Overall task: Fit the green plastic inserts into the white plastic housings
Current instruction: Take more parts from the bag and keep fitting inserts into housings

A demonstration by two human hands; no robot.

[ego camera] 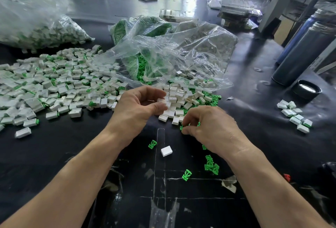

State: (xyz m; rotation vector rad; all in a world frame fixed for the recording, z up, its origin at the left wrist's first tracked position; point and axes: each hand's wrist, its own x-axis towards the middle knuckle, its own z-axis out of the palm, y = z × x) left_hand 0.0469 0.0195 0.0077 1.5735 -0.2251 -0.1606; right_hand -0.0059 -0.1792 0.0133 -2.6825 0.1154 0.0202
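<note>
At the loose pile's near edge, my left hand [140, 103] pinches a white housing [162, 101] — long axis unclear — while my right hand [209, 124] curls onto a green insert [182, 127], mostly hidden.

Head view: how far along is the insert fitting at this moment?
Done: a large spread of assembled housings lies at left. In hand: the left hand holds a white housing; the right hand pinches a green insert. Left: a pile of empty housings, loose inserts and a bag of green inserts.
</note>
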